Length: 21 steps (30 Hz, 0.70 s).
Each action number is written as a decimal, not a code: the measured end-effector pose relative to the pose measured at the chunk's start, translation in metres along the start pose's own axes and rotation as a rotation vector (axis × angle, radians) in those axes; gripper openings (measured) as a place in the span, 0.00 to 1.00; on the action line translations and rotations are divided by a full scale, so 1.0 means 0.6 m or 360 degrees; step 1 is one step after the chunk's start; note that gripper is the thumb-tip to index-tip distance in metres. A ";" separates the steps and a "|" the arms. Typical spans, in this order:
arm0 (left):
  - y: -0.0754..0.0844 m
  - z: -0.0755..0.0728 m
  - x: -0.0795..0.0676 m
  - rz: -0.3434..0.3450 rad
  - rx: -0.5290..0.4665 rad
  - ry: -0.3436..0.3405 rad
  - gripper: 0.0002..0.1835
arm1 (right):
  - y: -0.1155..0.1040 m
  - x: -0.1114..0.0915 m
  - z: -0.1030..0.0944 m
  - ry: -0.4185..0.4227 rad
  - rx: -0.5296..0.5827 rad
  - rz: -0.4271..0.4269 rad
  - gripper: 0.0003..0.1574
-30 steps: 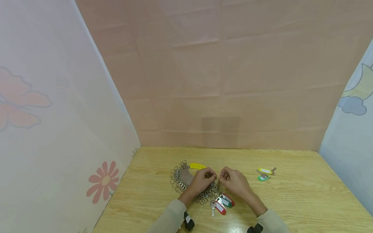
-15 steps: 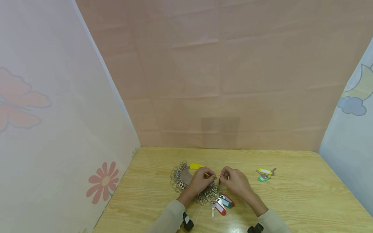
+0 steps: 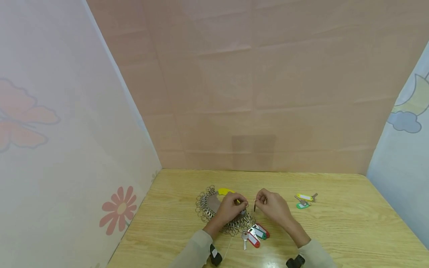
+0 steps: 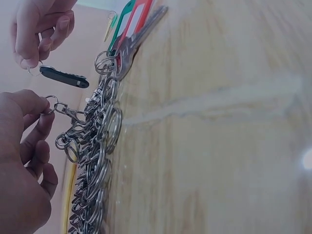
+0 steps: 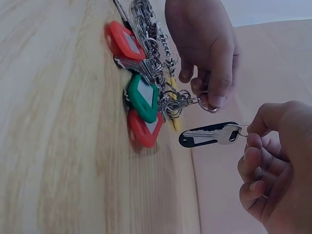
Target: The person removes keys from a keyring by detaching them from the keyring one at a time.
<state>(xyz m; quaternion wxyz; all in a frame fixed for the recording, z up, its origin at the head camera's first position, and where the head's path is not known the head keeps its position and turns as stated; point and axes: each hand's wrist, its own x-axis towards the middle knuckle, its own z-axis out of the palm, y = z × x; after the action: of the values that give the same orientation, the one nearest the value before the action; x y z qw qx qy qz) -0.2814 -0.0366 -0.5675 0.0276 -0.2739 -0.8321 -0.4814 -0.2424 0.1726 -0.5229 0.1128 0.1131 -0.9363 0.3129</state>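
Note:
My left hand (image 3: pixel 231 206) pinches a split ring (image 5: pixel 208 110) joined to a metal swivel clasp (image 5: pixel 183 102). That clasp belongs to the dense row of clasps and rings (image 4: pixel 92 170) around a curved key holder with a yellow part (image 3: pixel 226 191), partly covered by the left hand. Just to the right, my right hand (image 3: pixel 273 208) pinches a thin ring between thumb and finger. From it hang a silver key (image 5: pixel 226 135) and a black key tag (image 4: pixel 63 77). The two rings are apart, with a small gap between the hands.
In front of the hands, red tags (image 3: pixel 253 238), a green tag (image 5: pixel 144 99) and keys (image 3: pixel 245 240) lie at the holder's edge. Farther right on the wooden table (image 3: pixel 352 219) lie a yellow tag (image 3: pixel 305 197) and a green tag (image 3: pixel 302 205) with keys.
My right hand has drawn slightly right, away from the left hand, and the dark tag has come into view below its fingertips. The left hand stays nearly in place.

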 end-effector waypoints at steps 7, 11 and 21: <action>0.002 -0.001 -0.004 -0.0062 -0.0028 0.0006 0.05 | 0.005 0.000 -0.009 0.0026 -0.0005 -0.0011 0.04; 0.004 -0.004 -0.005 -0.0090 -0.0021 0.0003 0.05 | 0.009 0.003 -0.013 0.0069 -0.0016 -0.0046 0.04; 0.003 -0.007 -0.006 -0.0105 0.0007 0.0031 0.04 | 0.017 0.008 -0.026 0.0102 -0.0051 -0.0039 0.04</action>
<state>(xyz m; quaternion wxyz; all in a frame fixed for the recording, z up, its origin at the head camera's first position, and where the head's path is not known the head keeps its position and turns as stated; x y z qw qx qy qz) -0.2785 -0.0410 -0.5652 0.0204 -0.2417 -0.8414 -0.4828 -0.2474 0.1892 -0.5150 0.1483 0.1127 -0.9356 0.3001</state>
